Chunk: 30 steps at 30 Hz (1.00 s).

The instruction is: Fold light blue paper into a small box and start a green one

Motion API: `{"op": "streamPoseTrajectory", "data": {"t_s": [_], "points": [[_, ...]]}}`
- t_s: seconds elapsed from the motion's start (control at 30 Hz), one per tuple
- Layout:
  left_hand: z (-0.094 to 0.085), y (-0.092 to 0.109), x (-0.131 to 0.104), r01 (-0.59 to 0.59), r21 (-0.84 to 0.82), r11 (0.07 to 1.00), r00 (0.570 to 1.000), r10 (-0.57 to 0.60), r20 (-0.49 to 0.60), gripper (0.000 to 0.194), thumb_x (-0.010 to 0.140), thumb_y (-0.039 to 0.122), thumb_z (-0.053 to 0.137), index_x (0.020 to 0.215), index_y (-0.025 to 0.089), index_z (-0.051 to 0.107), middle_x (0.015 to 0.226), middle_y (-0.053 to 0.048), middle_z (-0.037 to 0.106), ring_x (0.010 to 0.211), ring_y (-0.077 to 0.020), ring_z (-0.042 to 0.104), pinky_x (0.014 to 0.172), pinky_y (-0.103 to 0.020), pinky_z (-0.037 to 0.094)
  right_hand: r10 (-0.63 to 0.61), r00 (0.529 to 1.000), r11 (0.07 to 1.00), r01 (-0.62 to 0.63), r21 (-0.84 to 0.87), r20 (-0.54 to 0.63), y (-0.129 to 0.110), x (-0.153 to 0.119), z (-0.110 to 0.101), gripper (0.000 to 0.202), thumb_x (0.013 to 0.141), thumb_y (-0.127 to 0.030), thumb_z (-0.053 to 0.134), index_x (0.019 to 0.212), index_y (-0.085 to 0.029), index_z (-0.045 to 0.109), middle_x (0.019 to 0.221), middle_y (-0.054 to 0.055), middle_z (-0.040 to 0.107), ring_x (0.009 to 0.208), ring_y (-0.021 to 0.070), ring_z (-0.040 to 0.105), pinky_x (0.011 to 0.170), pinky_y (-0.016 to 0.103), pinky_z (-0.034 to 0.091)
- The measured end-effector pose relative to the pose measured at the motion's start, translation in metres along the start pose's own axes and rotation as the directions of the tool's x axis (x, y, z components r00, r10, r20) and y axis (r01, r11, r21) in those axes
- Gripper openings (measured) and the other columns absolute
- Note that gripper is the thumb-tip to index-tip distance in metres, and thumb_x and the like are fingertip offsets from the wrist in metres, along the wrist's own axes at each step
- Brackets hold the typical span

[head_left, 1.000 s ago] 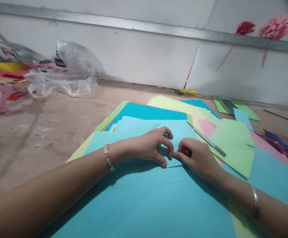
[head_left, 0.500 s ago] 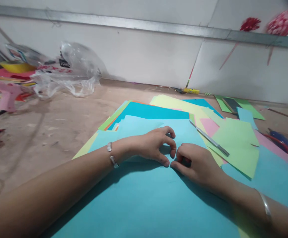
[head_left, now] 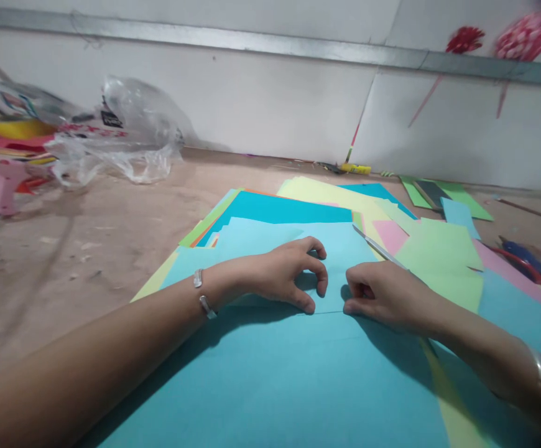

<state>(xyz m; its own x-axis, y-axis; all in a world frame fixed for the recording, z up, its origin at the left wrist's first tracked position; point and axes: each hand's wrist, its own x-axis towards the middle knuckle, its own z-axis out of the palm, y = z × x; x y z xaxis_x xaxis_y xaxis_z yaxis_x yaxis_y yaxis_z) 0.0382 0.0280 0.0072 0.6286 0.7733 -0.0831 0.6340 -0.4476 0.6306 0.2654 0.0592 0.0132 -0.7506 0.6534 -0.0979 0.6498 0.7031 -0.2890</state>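
Observation:
A large light blue sheet [head_left: 298, 379] lies in front of me, with a crease line running across it between my hands. My left hand [head_left: 298, 274] rests on it, fingers apart and curved, the thumb tip at the crease. To its right, my right hand [head_left: 380, 292] has its fingers curled together, thumb tip on the same line; whether it pinches the paper's edge is hidden. Just beyond my right hand a thin grey cutter [head_left: 375, 244] lies on the papers, partly covered by that hand.
Stacked coloured papers [head_left: 293, 205] spread behind and right. A pink glue gun [head_left: 0, 186] and a plastic bag [head_left: 135, 137] are at left. Blue-handled pliers [head_left: 531, 264] lie at right. A yellow tube [head_left: 355, 168] is by the wall [head_left: 275, 99].
My right hand has slid right along the crease, away from my left hand, and now covers part of the cutter. My left hand keeps nearly the same place and shape. The view has shifted slightly.

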Motion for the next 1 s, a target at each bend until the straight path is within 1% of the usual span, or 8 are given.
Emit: {"op": "streamPoseTrajectory", "data": {"t_s": [0.17, 0.23, 0.33, 0.43, 0.53, 0.63, 0.83, 1.0], "points": [[0.000, -0.001, 0.000, -0.003, -0.010, 1.000, 1.000, 0.003, 0.005, 0.027, 0.070, 0.027, 0.084, 0.094, 0.025, 0.072, 0.131, -0.007, 0.042, 0.126, -0.0282, 0.044, 0.105, -0.043, 0.040, 0.121, 0.990, 0.991, -0.117, -0.064, 0.069, 0.008, 0.000, -0.011, 0.033, 0.065, -0.016, 0.077, 0.051, -0.020, 0.047, 0.049, -0.005, 0.048, 0.047, 0.0104, 0.039, 0.043, 0.024, 0.024], [0.000, 0.000, 0.000, -0.001, -0.012, 1.000, 1.000, 0.001, 0.004, 0.027, 0.070, 0.027, 0.083, 0.094, 0.025, 0.072, 0.131, -0.007, 0.042, 0.125, -0.0281, 0.045, 0.104, -0.043, 0.041, 0.092, 0.994, 0.994, -0.088, -0.062, 0.064, 0.006, -0.003, -0.014, 0.031, 0.064, -0.016, 0.077, 0.052, -0.020, 0.049, 0.048, -0.005, 0.048, 0.046, 0.0103, 0.039, 0.044, 0.024, 0.025], [-0.001, 0.000, 0.000, -0.002, -0.006, 1.000, 1.000, 0.002, 0.012, 0.027, 0.071, 0.028, 0.083, 0.096, 0.024, 0.072, 0.132, -0.008, 0.041, 0.126, -0.0285, 0.044, 0.105, -0.042, 0.040, -0.180, 0.984, 0.983, 0.179, 0.048, 0.010, -0.006, -0.009, -0.007, 0.009, 0.075, -0.018, 0.071, 0.070, -0.021, 0.065, 0.062, -0.003, 0.059, 0.055, 0.0110, 0.049, 0.051, 0.024, 0.033], [-0.003, 0.001, -0.001, -0.016, 0.010, 1.000, 0.999, 0.015, 0.032, 0.030, 0.072, 0.027, 0.081, 0.100, 0.023, 0.071, 0.134, -0.009, 0.040, 0.128, -0.0291, 0.043, 0.106, -0.043, 0.040, -0.442, 0.886, 0.895, 0.427, -0.127, -0.138, -0.019, -0.014, 0.011, 0.018, 0.087, -0.014, 0.056, 0.095, -0.021, 0.071, 0.073, 0.002, 0.063, 0.060, 0.0137, 0.050, 0.055, 0.029, 0.030], [-0.004, 0.001, -0.002, -0.023, 0.023, 0.999, 0.999, 0.022, 0.044, 0.032, 0.072, 0.027, 0.081, 0.102, 0.024, 0.070, 0.134, -0.009, 0.040, 0.129, -0.0292, 0.042, 0.107, -0.044, 0.039, -0.553, 0.799, 0.796, 0.423, -0.434, -0.235, -0.029, -0.019, 0.029, 0.025, 0.092, -0.010, 0.047, 0.089, -0.016, 0.071, 0.063, 0.004, 0.057, 0.056, 0.0162, 0.044, 0.054, 0.034, 0.022], [-0.004, 0.000, -0.002, -0.020, 0.021, 1.000, 0.999, 0.019, 0.048, 0.031, 0.073, 0.027, 0.081, 0.102, 0.022, 0.070, 0.134, -0.010, 0.039, 0.129, -0.0288, 0.042, 0.108, -0.043, 0.038, -0.610, 0.762, 0.699, 0.389, -0.600, -0.216, -0.037, -0.025, 0.036, 0.026, 0.091, -0.006, 0.049, 0.081, -0.014, 0.071, 0.059, 0.004, 0.053, 0.057, 0.0177, 0.044, 0.054, 0.036, 0.019], [-0.002, -0.004, -0.001, -0.042, 0.024, 0.999, 0.999, 0.041, 0.035, 0.031, 0.072, 0.028, 0.082, 0.101, 0.025, 0.070, 0.134, -0.008, 0.039, 0.129, -0.0284, 0.042, 0.109, -0.043, 0.038, -0.560, 0.807, 0.635, 0.273, -0.722, -0.187, -0.046, -0.040, 0.036, 0.020, 0.079, -0.006, 0.060, 0.061, -0.015, 0.065, 0.051, 0.003, 0.047, 0.048, 0.0150, 0.036, 0.053, 0.034, 0.012], [-0.003, -0.004, -0.002, -0.035, 0.025, 0.999, 0.999, 0.034, 0.038, 0.029, 0.073, 0.027, 0.082, 0.099, 0.026, 0.070, 0.134, -0.007, 0.040, 0.128, -0.0282, 0.043, 0.107, -0.043, 0.040, -0.448, 0.875, 0.632, 0.164, -0.758, -0.184, -0.039, -0.052, 0.041, 0.009, 0.056, -0.005, 0.064, 0.054, -0.014, 0.064, 0.046, 0.002, 0.044, 0.043, 0.0145, 0.037, 0.054, 0.032, 0.008]]}}
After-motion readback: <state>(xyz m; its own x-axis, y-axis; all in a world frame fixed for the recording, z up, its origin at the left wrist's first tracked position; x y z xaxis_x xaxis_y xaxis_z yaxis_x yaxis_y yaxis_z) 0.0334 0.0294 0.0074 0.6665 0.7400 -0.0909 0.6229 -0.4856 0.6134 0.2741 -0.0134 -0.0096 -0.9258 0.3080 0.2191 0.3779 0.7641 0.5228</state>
